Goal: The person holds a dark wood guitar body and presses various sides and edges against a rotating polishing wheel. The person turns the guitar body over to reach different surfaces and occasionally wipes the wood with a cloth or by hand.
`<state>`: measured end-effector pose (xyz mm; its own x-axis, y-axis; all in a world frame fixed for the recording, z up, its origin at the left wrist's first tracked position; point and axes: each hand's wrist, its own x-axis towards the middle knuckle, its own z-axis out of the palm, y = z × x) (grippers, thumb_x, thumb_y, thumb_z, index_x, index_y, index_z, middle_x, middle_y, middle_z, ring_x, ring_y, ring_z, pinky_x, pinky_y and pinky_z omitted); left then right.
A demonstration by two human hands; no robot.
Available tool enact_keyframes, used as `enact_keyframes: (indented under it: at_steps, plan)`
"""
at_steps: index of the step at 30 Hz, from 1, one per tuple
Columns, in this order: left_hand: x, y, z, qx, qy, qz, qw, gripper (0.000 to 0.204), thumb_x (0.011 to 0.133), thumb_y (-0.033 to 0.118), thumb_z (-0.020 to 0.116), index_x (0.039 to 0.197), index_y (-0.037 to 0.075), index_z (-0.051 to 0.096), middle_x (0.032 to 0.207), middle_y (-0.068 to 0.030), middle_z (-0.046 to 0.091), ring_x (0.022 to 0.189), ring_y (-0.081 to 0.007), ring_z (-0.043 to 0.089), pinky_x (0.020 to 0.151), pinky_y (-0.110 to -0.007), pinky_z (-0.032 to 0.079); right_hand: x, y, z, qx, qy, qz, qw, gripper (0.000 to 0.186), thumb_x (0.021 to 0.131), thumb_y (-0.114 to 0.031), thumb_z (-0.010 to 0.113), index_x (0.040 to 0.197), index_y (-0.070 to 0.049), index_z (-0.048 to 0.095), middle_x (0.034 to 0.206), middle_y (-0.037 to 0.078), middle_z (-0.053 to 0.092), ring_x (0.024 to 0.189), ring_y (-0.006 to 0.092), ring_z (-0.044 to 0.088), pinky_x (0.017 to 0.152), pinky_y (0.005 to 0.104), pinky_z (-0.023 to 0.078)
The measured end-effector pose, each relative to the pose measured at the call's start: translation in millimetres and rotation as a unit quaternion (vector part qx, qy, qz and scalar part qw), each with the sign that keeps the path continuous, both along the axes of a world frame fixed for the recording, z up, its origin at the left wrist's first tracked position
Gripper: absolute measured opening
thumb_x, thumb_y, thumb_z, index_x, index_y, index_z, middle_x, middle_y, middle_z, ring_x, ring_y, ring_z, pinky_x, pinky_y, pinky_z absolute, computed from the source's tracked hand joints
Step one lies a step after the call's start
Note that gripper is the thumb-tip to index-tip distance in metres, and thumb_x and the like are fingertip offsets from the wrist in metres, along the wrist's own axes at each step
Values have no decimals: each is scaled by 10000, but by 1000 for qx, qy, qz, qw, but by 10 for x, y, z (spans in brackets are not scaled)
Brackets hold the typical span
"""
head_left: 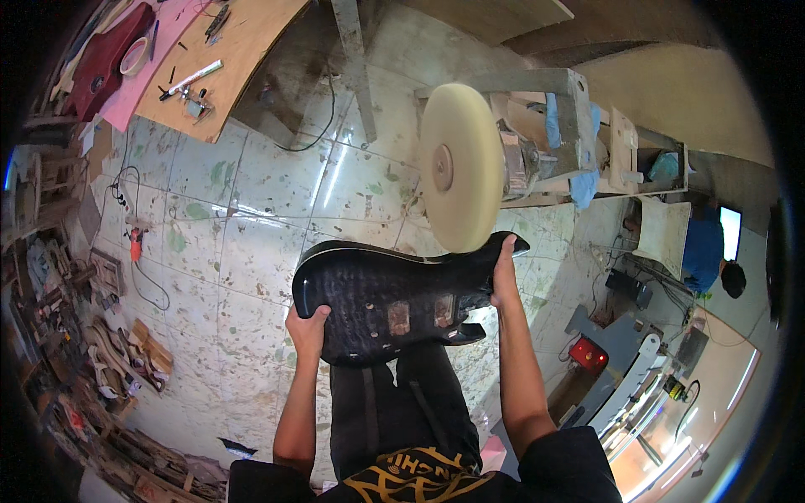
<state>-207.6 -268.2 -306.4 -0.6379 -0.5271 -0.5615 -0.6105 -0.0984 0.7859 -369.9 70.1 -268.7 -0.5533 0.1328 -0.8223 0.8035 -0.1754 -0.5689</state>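
I hold a glossy black guitar body (377, 293) flat in front of me, its face up with two rusty-looking pickup cavities. My left hand (309, 325) grips its rounded lower edge. My right hand (505, 272) grips the upper horn near the cutaway. The body's top edge sits just under a large cream buffing wheel (457, 168), touching or nearly touching its rim. The wheel is mounted on a grey motor stand (545, 151).
A wooden workbench (210, 67) with tools and pink sheet stands at the upper left. Guitar-shaped wood pieces (117, 352) pile along the left wall. A red box (589, 354) and a white guitar neck part (637, 369) lie at the right. Tiled floor (251, 210) lies below.
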Motion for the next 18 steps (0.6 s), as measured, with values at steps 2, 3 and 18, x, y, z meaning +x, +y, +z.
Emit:
enact_keyframes:
  at_steps: [2, 3, 18]
  plan:
    - [-3, 69, -1, -12, 2, 2, 1000, 629, 624, 451, 845, 978, -23, 631, 870, -80, 665, 798, -167, 605, 760, -305, 485, -89, 3, 70, 6, -5, 17, 1000, 886, 848, -747, 325, 1339, -16, 420, 1300, 148, 514, 1154, 259, 521, 997, 362, 407]
    - [-28, 98, -21, -8, 7, 12, 1000, 629, 625, 453, 844, 973, -27, 632, 869, -81, 665, 796, -168, 605, 758, -307, 486, -142, -15, 94, 6, -6, 20, 1000, 886, 848, -747, 325, 1339, -16, 420, 1300, 148, 514, 1154, 259, 521, 997, 362, 407]
    - [-214, 420, -38, -20, -3, 19, 1000, 689, 594, 500, 846, 959, -42, 628, 852, -97, 673, 779, -178, 613, 744, -318, 489, -264, 304, 21, 6, 42, -2, 999, 842, 855, -732, 344, 1234, 4, 499, 1167, 141, 592, 1043, 244, 580, 934, 369, 451]
